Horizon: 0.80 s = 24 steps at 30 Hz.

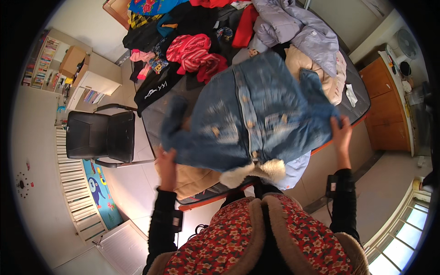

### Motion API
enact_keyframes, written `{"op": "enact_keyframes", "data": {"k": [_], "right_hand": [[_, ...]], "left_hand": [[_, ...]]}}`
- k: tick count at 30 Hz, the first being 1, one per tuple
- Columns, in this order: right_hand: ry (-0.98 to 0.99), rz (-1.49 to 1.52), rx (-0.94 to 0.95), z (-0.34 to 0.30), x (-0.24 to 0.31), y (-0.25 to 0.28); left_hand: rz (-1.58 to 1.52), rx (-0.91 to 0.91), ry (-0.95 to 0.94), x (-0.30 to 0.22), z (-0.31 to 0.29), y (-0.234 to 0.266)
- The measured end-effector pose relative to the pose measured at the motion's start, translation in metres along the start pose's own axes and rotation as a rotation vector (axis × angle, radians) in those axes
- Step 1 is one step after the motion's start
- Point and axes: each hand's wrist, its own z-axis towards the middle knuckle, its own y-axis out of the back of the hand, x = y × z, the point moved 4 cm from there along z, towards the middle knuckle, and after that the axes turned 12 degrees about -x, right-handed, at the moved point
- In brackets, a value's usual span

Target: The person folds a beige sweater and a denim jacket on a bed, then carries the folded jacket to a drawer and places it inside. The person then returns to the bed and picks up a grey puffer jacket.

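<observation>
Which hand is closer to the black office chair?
Left: the left hand is just right of the black office chair in view; the right hand is much farther right, across the denim jacket.

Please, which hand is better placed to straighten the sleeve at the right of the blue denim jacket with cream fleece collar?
Probably the right hand: it holds the jacket near that sleeve; the left hand holds the opposite side.

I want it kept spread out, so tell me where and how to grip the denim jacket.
Probably best: grip the denim jacket by its outer shoulders, coming from the collar side, left hand and right hand opposite each other. The fleece collar lies nearest the wearer, and the body spreads wide between the shoulders.
</observation>
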Motion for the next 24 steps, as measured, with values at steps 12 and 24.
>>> {"op": "enact_keyframes", "data": {"k": [12,24], "right_hand": [[-0.036,-0.078,0.556,-0.145,-0.077,-0.098],[-0.265,-0.099,0.473,-0.139,-0.092,-0.08]], "left_hand": [[0.179,-0.119,0.282,0.179,0.06,-0.004],[0.03,-0.011,0.57,0.186,0.147,-0.008]]}}
